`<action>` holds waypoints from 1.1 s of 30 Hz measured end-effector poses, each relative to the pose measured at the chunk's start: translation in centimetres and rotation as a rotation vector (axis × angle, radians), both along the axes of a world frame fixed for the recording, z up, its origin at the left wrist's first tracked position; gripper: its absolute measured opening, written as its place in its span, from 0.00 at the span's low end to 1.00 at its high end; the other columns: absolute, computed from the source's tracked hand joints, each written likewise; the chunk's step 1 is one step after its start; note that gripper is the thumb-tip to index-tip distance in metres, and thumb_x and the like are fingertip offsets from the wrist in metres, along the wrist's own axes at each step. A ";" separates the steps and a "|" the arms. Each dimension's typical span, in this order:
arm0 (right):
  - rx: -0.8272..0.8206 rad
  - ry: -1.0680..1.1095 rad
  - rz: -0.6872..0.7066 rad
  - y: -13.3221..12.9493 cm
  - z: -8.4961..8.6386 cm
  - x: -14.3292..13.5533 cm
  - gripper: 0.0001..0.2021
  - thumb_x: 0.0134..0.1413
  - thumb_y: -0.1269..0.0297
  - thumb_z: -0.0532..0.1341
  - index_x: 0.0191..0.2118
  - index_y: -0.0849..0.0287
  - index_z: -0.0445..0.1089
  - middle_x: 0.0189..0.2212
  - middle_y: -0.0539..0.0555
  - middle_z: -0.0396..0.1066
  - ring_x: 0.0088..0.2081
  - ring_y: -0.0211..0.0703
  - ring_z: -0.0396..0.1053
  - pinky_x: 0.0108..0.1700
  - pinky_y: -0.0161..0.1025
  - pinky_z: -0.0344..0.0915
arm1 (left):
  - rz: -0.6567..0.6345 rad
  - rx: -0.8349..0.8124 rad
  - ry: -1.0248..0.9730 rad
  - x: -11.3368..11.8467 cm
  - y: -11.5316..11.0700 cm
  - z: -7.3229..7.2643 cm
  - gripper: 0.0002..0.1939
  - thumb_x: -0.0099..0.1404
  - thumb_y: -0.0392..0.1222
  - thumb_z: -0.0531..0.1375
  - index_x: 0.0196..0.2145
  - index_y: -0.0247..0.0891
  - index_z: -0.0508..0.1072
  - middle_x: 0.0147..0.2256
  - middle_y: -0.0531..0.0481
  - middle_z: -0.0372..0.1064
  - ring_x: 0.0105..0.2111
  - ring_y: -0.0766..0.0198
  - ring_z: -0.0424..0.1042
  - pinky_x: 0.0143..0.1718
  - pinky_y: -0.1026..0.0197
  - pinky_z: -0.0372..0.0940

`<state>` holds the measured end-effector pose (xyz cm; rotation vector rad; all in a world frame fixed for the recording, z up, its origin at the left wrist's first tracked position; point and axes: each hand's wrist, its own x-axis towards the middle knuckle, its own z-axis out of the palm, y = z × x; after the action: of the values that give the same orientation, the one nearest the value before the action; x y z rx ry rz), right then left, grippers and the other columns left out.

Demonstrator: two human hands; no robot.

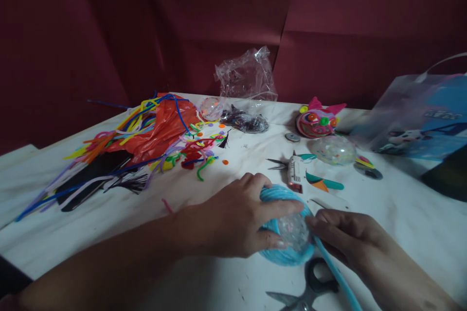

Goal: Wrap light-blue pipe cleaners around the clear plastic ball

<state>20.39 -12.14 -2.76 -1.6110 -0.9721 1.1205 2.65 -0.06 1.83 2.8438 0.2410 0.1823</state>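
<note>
A clear ball (292,233) is wrapped round its rim in light blue pipe cleaners. My left hand (255,218) grips it from the left, fingers spread over its top and side. At the ball's right edge, my right hand (343,233) pinches a light blue pipe cleaner (337,272), whose free length runs down toward the bottom of the view. Just below the ball lie scissors (302,296) with dark handles, partly cut off by the frame. Beyond it stands a white glue gun (296,171) beside green-handled pliers (324,181).
Colourful pipe cleaners (142,116) and a red plastic bag (160,129) lie at the left. A clear plastic bag (248,77) stands at the back. Farther right are a pink lion-like head (316,119), a clear oval shell (335,149) and a printed bag (419,116).
</note>
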 end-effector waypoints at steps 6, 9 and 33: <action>-0.025 0.084 0.040 0.2 -0.4 0.2 0.35 0.41 0.30 0.64 0.22 0.61 0.53 0.19 0.47 0.47 0.20 0.34 0.42 0.20 0.28 0.44 | 0.071 -0.099 -0.025 -0.1 -0.3 0.0 0.30 0.58 0.51 0.58 0.57 0.46 0.59 0.47 0.41 0.55 0.49 0.50 0.59 0.50 0.48 0.59; -0.022 0.110 0.100 0.4 -0.6 0.6 0.33 0.46 0.34 0.64 0.22 0.61 0.53 0.18 0.46 0.47 0.20 0.34 0.41 0.20 0.29 0.43 | 0.113 -0.181 -0.029 -0.2 -0.5 0.1 0.33 0.53 0.52 0.62 0.56 0.46 0.61 0.47 0.42 0.55 0.48 0.51 0.60 0.49 0.49 0.60; 0.021 0.118 0.257 -0.1 -0.3 0.3 0.31 0.52 0.38 0.64 0.22 0.62 0.54 0.17 0.45 0.45 0.19 0.34 0.40 0.19 0.29 0.39 | 0.114 -0.461 -0.268 0.5 -0.2 0.3 0.13 0.55 0.29 0.58 0.40 0.34 0.71 0.38 0.50 0.66 0.42 0.63 0.63 0.50 0.61 0.56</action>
<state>20.68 -12.21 -3.01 -1.4137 -1.1307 1.3583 3.11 -0.30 2.11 2.3204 0.3386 0.4623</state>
